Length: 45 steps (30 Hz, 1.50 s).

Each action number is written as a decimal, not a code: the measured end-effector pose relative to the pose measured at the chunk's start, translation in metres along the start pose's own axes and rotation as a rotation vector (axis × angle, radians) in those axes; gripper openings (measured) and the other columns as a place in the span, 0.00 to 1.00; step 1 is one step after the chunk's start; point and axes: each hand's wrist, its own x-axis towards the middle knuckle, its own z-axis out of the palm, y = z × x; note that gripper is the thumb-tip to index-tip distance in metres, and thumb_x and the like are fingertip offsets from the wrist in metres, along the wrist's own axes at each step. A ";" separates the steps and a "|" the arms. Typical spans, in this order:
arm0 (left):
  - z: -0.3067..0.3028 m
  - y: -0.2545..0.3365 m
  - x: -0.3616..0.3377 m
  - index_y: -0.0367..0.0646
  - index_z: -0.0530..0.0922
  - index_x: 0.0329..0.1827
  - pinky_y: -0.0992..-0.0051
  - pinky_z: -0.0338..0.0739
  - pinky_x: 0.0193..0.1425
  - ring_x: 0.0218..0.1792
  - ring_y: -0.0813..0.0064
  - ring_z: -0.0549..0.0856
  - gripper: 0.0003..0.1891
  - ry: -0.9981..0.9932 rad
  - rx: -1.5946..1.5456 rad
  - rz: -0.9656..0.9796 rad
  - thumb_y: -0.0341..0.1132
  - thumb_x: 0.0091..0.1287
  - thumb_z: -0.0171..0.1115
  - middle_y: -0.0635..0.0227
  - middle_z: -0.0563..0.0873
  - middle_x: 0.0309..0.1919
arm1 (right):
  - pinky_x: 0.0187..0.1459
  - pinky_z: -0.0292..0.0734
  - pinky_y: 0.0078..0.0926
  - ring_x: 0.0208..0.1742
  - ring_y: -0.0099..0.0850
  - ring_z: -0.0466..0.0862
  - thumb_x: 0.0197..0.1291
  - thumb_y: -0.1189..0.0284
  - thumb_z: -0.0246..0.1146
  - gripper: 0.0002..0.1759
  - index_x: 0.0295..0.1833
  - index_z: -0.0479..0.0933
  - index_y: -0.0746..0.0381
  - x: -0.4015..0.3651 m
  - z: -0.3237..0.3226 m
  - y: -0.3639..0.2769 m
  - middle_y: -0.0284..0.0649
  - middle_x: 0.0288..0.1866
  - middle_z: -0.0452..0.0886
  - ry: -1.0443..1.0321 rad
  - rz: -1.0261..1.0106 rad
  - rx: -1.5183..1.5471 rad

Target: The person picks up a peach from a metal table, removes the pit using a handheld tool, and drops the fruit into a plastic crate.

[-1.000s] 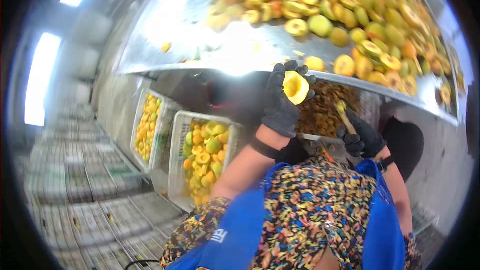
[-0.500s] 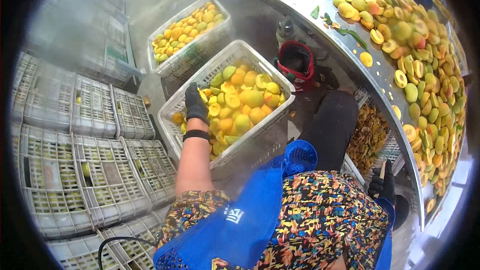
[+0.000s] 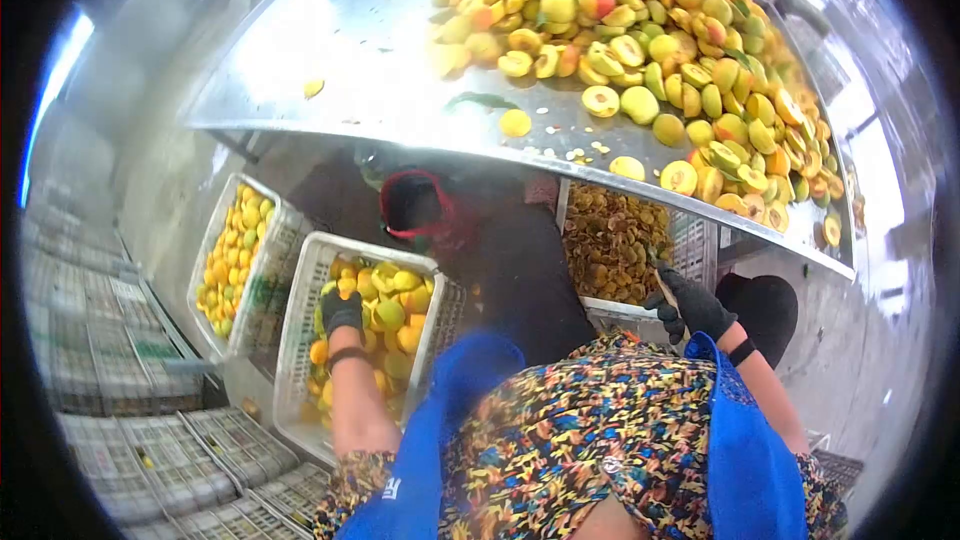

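Observation:
My left hand (image 3: 342, 311), in a dark glove, reaches into a white crate (image 3: 287, 380) of yellow and green fruit (image 3: 390, 315). Its fingers point down among the fruit at the crate's far left part, and whether they grip any is hidden. My right hand (image 3: 692, 306), also gloved, is closed around a thin light-coloured tool (image 3: 664, 286). It is near the right front of a crate of brown fruit scraps (image 3: 612, 245), under the table's edge. On the metal table (image 3: 330, 50) lies a big heap of halved fruit (image 3: 640, 40).
A second white crate (image 3: 233, 338) of yellow fruit stands to the left. Stacked crates (image 3: 160, 460) fill the lower left. A red-rimmed bucket (image 3: 415, 205) sits under the table, whose front edge runs across above my legs. Loose fruit halves (image 3: 515, 123) lie near that edge.
The view has swung to the right, so the table now spans the top and the crates appear farther left. My right hand with the tool has come up beside the scrap crate.

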 end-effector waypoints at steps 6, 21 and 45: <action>-0.098 0.235 -0.064 0.39 0.79 0.50 0.68 0.74 0.57 0.51 0.62 0.81 0.13 0.425 -0.119 1.275 0.34 0.66 0.57 0.57 0.81 0.51 | 0.15 0.66 0.24 0.12 0.24 0.68 0.62 0.39 0.51 0.38 0.38 0.78 0.68 -0.008 0.007 -0.013 0.31 0.15 0.66 0.010 -0.009 0.040; -0.082 0.438 -0.117 0.40 0.77 0.56 0.72 0.79 0.44 0.44 0.69 0.83 0.27 -0.587 -0.125 1.019 0.41 0.54 0.71 0.58 0.83 0.47 | 0.21 0.69 0.20 0.18 0.22 0.73 0.67 0.47 0.51 0.29 0.37 0.80 0.63 -0.051 0.038 -0.030 0.32 0.18 0.70 0.011 -0.578 -0.273; -0.144 0.326 -0.289 0.39 0.74 0.53 0.67 0.80 0.45 0.39 0.64 0.84 0.17 -0.795 -1.350 0.995 0.42 0.70 0.51 0.60 0.82 0.42 | 0.28 0.70 0.22 0.25 0.20 0.73 0.69 0.56 0.54 0.22 0.42 0.77 0.67 -0.074 0.073 -0.092 0.34 0.23 0.77 0.207 -0.875 -0.457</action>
